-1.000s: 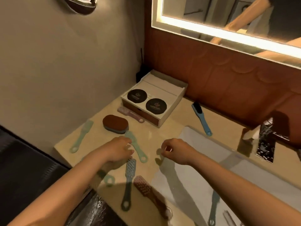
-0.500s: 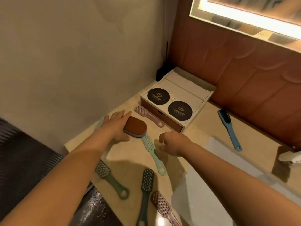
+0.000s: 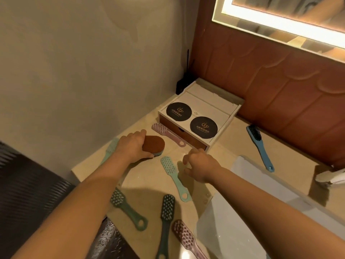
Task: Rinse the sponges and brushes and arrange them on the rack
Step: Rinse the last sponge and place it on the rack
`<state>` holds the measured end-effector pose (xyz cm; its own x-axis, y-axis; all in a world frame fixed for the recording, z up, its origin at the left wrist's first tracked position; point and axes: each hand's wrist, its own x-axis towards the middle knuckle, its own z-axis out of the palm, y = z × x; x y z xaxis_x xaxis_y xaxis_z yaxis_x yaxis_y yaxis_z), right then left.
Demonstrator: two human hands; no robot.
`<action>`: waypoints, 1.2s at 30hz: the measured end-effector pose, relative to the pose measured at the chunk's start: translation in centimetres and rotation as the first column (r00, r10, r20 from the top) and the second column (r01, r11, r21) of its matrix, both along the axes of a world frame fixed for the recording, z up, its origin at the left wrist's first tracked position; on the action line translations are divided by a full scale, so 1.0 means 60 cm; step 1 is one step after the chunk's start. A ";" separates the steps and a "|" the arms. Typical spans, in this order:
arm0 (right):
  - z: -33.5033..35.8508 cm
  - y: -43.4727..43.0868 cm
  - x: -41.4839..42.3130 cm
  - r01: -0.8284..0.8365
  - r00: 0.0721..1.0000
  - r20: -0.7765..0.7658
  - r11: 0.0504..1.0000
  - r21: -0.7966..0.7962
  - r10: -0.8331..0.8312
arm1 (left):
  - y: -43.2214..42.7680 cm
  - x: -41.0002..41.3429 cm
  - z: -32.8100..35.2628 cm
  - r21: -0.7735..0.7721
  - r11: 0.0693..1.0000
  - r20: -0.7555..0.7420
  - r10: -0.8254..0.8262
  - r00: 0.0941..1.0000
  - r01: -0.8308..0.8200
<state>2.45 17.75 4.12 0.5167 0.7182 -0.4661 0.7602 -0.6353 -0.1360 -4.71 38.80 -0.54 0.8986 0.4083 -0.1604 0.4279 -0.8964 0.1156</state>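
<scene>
Presently, the left hand (image 3: 133, 146) is laid over the near-left end of the brown-topped sponge (image 3: 154, 144), which rests on the beige worktop (image 3: 149, 182). The grip is closed on the sponge: fingers over its far edge, thumb against the near side, the right half left exposed. The right hand (image 3: 200, 168) is loosely curled and holds nothing, poised just right of the light teal brush (image 3: 172, 175) lying below the sponge. A pink brush (image 3: 168, 134) lies between the sponge and the white box (image 3: 200, 116). Another teal brush (image 3: 110, 150) is partly hidden beneath the left wrist. A blue brush (image 3: 259, 146) lies well apart, beyond the white basin (image 3: 261, 193).
</scene>
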 end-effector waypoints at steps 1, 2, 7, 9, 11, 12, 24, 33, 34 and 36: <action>-0.002 -0.005 0.000 0.023 1.000 -0.011 1.000 0.016 -0.023 | -0.003 -0.004 0.004 -0.039 0.999 0.044 0.029 0.999 -0.027; -0.005 -0.009 -0.001 0.059 0.998 -0.036 0.998 0.037 -0.058 | -0.007 -0.007 0.010 -0.080 0.996 0.081 0.053 0.995 -0.047; -0.010 -0.038 -0.014 0.341 0.915 -0.295 0.918 0.201 -0.275 | -0.060 -0.012 0.055 -0.260 0.965 0.196 0.031 0.980 0.022; 0.004 -0.054 -0.026 0.535 0.797 -0.479 0.798 0.278 -0.368 | -0.095 -0.012 0.070 -0.329 0.940 0.246 -0.010 0.969 0.093; 0.024 -0.073 -0.039 0.779 0.533 -0.728 0.587 0.221 -0.432 | -0.133 -0.012 0.081 -0.341 0.924 0.287 -0.073 0.955 0.173; 0.035 -0.085 -0.044 0.863 0.378 -0.820 0.485 0.144 -0.429 | -0.154 -0.012 0.085 -0.330 0.920 0.296 -0.110 0.949 0.209; 0.070 -0.324 -0.075 0.966 -0.240 -0.934 0.028 -0.257 -0.264 | -0.409 -0.013 0.106 0.145 0.705 0.449 -0.672 0.589 0.694; 0.064 -0.456 -0.088 0.994 0.070 -0.927 -0.052 0.096 -0.369 | -0.527 -0.022 0.116 -0.547 0.534 0.456 -0.456 0.764 0.645; 0.062 -0.466 -0.088 0.989 0.111 -0.914 -0.045 0.139 -0.391 | -0.544 -0.019 0.117 -0.662 0.485 0.434 -0.374 0.820 0.572; 0.057 -0.483 -0.089 0.978 0.166 -0.886 -0.045 0.205 -0.433 | -0.576 -0.012 0.120 -0.800 0.414 0.373 -0.223 0.901 0.434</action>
<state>-2.88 -11.22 7.53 0.8481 0.1629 -0.5042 -0.4773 -0.1783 -0.8605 -5.46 4.23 6.67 0.9826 -0.1734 -0.0670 -0.0008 -0.3642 0.9313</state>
